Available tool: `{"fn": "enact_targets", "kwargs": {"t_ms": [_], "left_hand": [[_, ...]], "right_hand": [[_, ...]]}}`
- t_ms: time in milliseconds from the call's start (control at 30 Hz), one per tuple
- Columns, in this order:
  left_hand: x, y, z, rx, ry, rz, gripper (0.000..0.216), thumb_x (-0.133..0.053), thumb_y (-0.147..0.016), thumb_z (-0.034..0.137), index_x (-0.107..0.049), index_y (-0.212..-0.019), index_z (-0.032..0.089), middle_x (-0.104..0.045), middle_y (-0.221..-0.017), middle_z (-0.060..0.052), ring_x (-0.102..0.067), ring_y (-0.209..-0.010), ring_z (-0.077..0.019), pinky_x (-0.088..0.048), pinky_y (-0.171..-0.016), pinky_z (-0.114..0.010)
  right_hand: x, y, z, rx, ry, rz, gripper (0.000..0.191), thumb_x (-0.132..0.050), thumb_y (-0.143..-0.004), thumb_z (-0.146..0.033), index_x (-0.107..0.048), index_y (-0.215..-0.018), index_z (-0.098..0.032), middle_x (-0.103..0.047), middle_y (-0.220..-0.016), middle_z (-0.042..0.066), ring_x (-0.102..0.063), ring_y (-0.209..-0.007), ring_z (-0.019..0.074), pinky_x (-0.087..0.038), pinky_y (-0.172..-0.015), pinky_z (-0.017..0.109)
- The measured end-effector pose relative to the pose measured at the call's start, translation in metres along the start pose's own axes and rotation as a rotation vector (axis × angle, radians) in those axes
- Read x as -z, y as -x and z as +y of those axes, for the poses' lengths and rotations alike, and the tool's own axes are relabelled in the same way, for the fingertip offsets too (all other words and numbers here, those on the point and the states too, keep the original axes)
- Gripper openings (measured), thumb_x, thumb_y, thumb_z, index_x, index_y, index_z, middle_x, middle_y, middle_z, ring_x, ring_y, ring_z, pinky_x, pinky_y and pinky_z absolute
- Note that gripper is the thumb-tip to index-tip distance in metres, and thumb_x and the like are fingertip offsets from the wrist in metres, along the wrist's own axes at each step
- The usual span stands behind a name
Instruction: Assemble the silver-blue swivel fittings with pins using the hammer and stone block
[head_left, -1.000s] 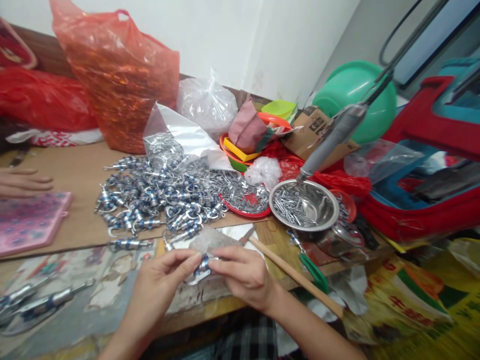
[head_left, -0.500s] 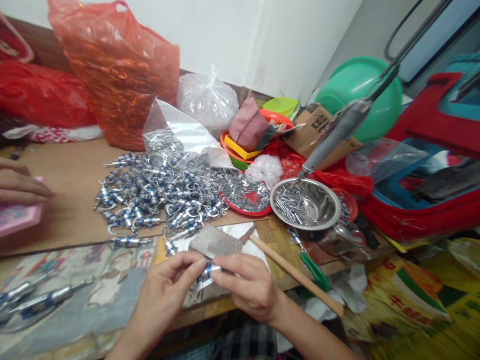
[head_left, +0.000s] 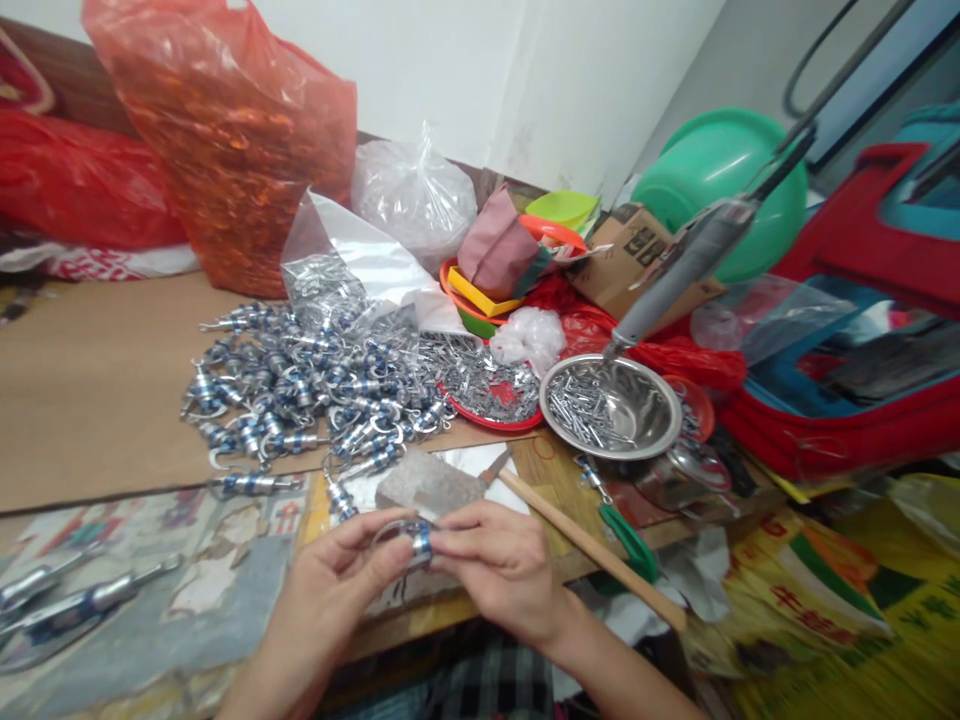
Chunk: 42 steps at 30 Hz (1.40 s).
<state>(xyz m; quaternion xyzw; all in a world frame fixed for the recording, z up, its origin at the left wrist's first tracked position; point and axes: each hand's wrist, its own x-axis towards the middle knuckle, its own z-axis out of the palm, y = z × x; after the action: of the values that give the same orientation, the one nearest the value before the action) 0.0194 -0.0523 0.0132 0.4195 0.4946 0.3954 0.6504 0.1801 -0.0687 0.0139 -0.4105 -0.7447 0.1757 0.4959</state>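
Observation:
Between my two hands, over the table's front edge, is a small silver-and-blue metal hook piece [head_left: 421,543]. My left hand [head_left: 330,585] pinches its curved end with thumb and fingers. From the other side, my right hand [head_left: 506,560] grips it with closed fingertips, which partly cover it. Just beyond my hands sits a grey metal block [head_left: 427,485] on white paper. A hammer-like tool with a wooden handle [head_left: 592,545] lies to its right, slanting towards me. Behind and left spreads a pile of similar hook pieces [head_left: 300,385].
A steel bowl [head_left: 660,435] holds thin metal pins, beside a red dish [head_left: 499,422] of small metal parts. A grey power screwdriver [head_left: 675,275] hangs over the bowl. Larger hook pieces [head_left: 90,605] lie front left. An orange bag [head_left: 240,150] stands behind.
The hook piece has turned in my fingers, and its curved part now shows at my left hand. Another person's hand and a pink object have left the view at left.

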Motion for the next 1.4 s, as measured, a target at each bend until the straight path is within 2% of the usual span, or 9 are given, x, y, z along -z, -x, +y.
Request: {"fn": "enact_targets", "kwargs": {"t_ms": [133, 300, 467, 633, 867, 967, 1100, 1267, 1400], "left_hand": [[-0.005, 0.0, -0.003, 0.015, 0.056, 0.042, 0.058, -0.073, -0.055, 0.031, -0.053, -0.108, 0.017, -0.07, -0.083, -0.004, -0.064, -0.079, -0.0195, -0.05, -0.074, -0.029], [-0.014, -0.005, -0.009, -0.073, 0.122, 0.088, 0.067, -0.073, -0.055, 0.028, -0.041, -0.114, 0.021, -0.068, -0.074, 0.0, -0.065, -0.075, -0.0185, -0.052, -0.071, -0.03], [-0.019, -0.011, -0.016, -0.079, 0.167, 0.059, 0.072, -0.071, -0.057, 0.027, -0.034, -0.118, 0.02, -0.066, -0.071, -0.001, -0.065, -0.072, -0.0205, -0.052, -0.069, -0.034], [-0.017, -0.016, -0.02, -0.08, 0.181, 0.053, 0.086, -0.073, -0.055, 0.022, -0.025, -0.127, 0.019, -0.066, -0.071, -0.001, -0.064, -0.07, -0.0184, -0.051, -0.069, -0.032], [-0.015, -0.019, -0.023, -0.102, 0.245, 0.144, 0.098, -0.077, -0.046, 0.013, -0.026, -0.129, 0.021, -0.064, -0.066, 0.002, -0.062, -0.07, -0.0162, -0.052, -0.065, -0.028], [-0.016, -0.019, -0.021, -0.099, 0.261, 0.158, 0.098, -0.077, -0.046, 0.012, -0.026, -0.129, 0.02, -0.065, -0.065, 0.002, -0.063, -0.069, -0.0159, -0.052, -0.064, -0.027], [-0.017, -0.02, -0.016, -0.056, 0.251, 0.17, 0.096, -0.077, -0.045, 0.013, -0.028, -0.127, 0.02, -0.064, -0.062, 0.003, -0.064, -0.062, -0.0151, -0.052, -0.06, -0.025], [-0.015, -0.022, -0.014, -0.05, 0.248, 0.156, 0.096, -0.078, -0.044, 0.014, -0.028, -0.126, 0.02, -0.062, -0.058, 0.005, -0.065, -0.059, -0.0162, -0.052, -0.058, -0.025], [-0.014, -0.022, -0.015, -0.055, 0.245, 0.147, 0.096, -0.077, -0.044, 0.013, -0.029, -0.126, 0.019, -0.063, -0.057, 0.004, -0.064, -0.057, -0.0154, -0.052, -0.057, -0.024]], "right_hand": [[0.011, -0.015, 0.005, -0.14, 0.059, -0.195, 0.01, -0.063, -0.072, -0.024, -0.071, -0.076, -0.018, -0.068, -0.072, 0.004, -0.063, -0.065, 0.0122, -0.051, -0.06, 0.019], [0.047, -0.07, 0.07, -0.412, 0.753, -0.213, 0.027, -0.044, -0.084, -0.016, -0.062, -0.103, -0.021, -0.064, -0.103, 0.004, -0.057, -0.096, 0.0146, -0.042, -0.084, 0.025], [0.053, -0.105, 0.133, -0.56, 0.89, -0.31, 0.021, -0.056, -0.067, -0.005, -0.069, -0.08, -0.016, -0.067, -0.083, 0.013, -0.06, -0.089, 0.0271, -0.043, -0.078, 0.036], [0.044, -0.11, 0.148, -0.579, 0.864, -0.295, 0.024, -0.057, -0.064, -0.004, -0.068, -0.084, -0.013, -0.064, -0.093, 0.015, -0.058, -0.094, 0.027, -0.042, -0.08, 0.035], [0.051, -0.094, 0.122, -0.48, 0.596, -0.172, 0.021, -0.049, -0.08, -0.018, -0.065, -0.094, -0.017, -0.065, -0.096, 0.006, -0.059, -0.089, 0.0162, -0.043, -0.081, 0.028], [0.045, -0.076, 0.089, -0.503, 0.323, -0.217, 0.022, -0.054, -0.078, -0.024, -0.063, -0.096, -0.017, -0.068, -0.083, 0.002, -0.061, -0.069, 0.0124, -0.048, -0.064, 0.024], [0.03, -0.057, 0.047, -0.608, -0.178, -0.377, 0.01, -0.063, -0.068, -0.02, -0.068, -0.075, -0.014, -0.066, -0.065, 0.001, -0.056, -0.055, 0.01, -0.044, -0.053, 0.021], [0.01, -0.056, 0.028, -0.514, -0.098, -0.573, 0.01, -0.062, -0.07, -0.019, -0.07, -0.074, -0.016, -0.065, -0.063, -0.001, -0.056, -0.059, 0.0106, -0.039, -0.054, 0.019], [-0.003, -0.056, 0.03, -0.366, 0.122, -0.563, 0.016, -0.064, -0.071, -0.033, -0.072, -0.076, -0.02, -0.065, -0.066, 0.001, -0.055, -0.064, 0.0121, -0.038, -0.057, 0.021]]}}
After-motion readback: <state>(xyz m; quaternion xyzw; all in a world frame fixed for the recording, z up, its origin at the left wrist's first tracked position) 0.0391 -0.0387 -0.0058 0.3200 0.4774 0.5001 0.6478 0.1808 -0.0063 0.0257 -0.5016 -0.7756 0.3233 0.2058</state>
